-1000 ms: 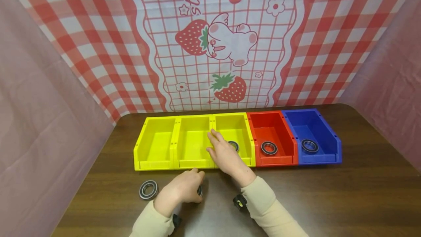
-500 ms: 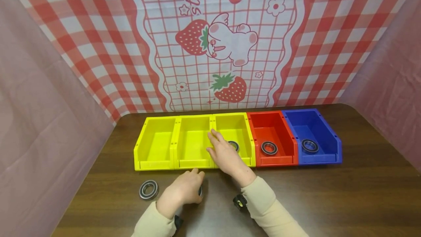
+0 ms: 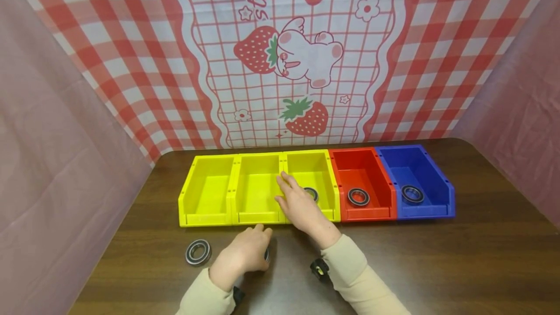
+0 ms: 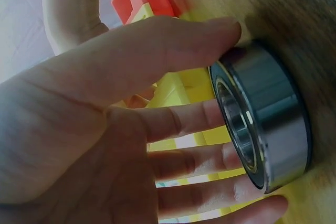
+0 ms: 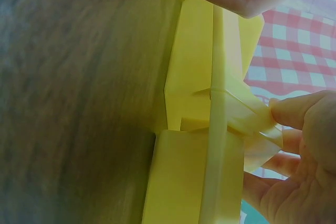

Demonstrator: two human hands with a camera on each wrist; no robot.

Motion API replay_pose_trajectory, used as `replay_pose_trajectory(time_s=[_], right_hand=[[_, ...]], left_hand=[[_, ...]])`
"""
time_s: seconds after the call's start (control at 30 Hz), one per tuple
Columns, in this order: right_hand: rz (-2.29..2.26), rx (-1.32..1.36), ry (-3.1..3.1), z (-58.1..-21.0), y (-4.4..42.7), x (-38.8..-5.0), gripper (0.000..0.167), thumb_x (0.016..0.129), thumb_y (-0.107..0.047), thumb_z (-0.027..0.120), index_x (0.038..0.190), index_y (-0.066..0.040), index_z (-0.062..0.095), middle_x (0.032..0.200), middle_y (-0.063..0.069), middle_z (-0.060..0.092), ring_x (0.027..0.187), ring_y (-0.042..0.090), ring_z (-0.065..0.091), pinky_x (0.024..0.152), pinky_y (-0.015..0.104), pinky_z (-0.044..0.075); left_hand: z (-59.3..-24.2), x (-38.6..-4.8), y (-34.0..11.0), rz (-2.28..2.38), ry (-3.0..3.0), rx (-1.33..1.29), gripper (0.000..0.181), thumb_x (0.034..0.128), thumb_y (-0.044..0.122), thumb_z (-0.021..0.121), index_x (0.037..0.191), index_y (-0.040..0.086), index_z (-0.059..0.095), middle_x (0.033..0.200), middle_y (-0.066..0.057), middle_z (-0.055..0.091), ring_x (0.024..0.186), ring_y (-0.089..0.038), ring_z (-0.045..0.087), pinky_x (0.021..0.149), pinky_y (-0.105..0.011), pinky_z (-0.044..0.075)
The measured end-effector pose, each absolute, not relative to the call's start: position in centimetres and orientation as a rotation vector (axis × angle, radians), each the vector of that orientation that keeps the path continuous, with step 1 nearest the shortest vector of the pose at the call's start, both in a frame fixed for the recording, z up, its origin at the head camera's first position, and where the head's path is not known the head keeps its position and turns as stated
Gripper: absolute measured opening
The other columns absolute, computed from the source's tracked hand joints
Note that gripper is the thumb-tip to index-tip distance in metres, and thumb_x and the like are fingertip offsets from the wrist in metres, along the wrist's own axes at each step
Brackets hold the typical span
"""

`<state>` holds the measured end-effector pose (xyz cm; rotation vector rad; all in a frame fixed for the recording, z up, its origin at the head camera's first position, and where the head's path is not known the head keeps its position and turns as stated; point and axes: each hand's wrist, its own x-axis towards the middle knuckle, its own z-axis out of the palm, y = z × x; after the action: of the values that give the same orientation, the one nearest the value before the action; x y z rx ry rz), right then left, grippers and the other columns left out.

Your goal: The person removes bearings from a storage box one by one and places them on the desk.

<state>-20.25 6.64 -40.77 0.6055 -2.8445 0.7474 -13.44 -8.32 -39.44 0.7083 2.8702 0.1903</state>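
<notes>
My left hand (image 3: pixel 243 252) is low over the table in front of the yellow bins, holding a ball bearing (image 4: pixel 275 116) between its thumb and fingers. Its palm hides most of this bearing in the head view; I cannot tell if it touches the table. My right hand (image 3: pixel 302 208) reaches over the front of the third yellow bin (image 3: pixel 334 203). Its thumb and fingers lie on either side of the wall (image 5: pixel 249 111) shared with the middle yellow bin (image 3: pixel 258 218), gripping it. Partly behind that hand, another bearing (image 3: pixel 312 193) lies inside the third bin.
A loose bearing (image 3: pixel 198 253) lies on the table (image 3: pixel 144 266) left of my left hand. Right of the yellow bins, a red bin (image 3: pixel 363 176) and a blue bin (image 3: pixel 404 169) hold one bearing each. The leftmost yellow bin (image 3: pixel 205 220) completes the row before a checked cloth (image 3: pixel 175 86).
My left hand and sleeve have shifted very slightly right with the bearing. My right hand stays in place on the bin wall.
</notes>
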Motion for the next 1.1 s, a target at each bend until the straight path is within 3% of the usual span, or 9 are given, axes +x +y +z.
replay_pose_trajectory(time_s=[0.63, 0.9, 1.1], right_hand=[[0.750, 0.617, -2.839, -40.6, 6.8, -20.3, 0.052, 0.092, -0.027, 0.051, 0.138, -0.007, 0.038, 0.146, 0.009, 0.031, 0.124, 0.026, 0.044, 0.097, 0.040, 0.039], [0.847, 0.596, -2.775, -40.5, 7.5, -20.9, 0.047, 0.093, -0.026, 0.049, 0.136, -0.009, 0.042, 0.144, 0.009, 0.035, 0.127, 0.026, 0.040, 0.102, 0.042, 0.034], [0.902, 0.493, -2.733, -40.8, 8.5, -21.7, 0.045, 0.092, -0.016, 0.052, 0.134, -0.004, 0.042, 0.141, 0.014, 0.036, 0.124, 0.030, 0.043, 0.098, 0.043, 0.038]], left_hand=[[-38.9, -13.6, -8.2, 0.056, 2.895, 0.763, 0.051, 0.0584, 0.034, 0.082, 0.094, 0.006, 0.059, 0.088, -0.007, 0.056, 0.082, -0.025, 0.058, 0.066, -0.038, 0.047], [-38.3, -14.5, -7.7, 0.163, 3.111, 0.815, 0.031, 0.0683, 0.029, 0.077, 0.084, 0.009, 0.060, 0.076, -0.001, 0.055, 0.066, -0.019, 0.057, 0.052, -0.030, 0.045], [-37.7, -15.9, -7.0, 0.415, 3.298, 0.713, 0.033, 0.0713, 0.028, 0.076, 0.093, 0.008, 0.062, 0.084, -0.004, 0.059, 0.071, -0.019, 0.058, 0.057, -0.029, 0.047]])
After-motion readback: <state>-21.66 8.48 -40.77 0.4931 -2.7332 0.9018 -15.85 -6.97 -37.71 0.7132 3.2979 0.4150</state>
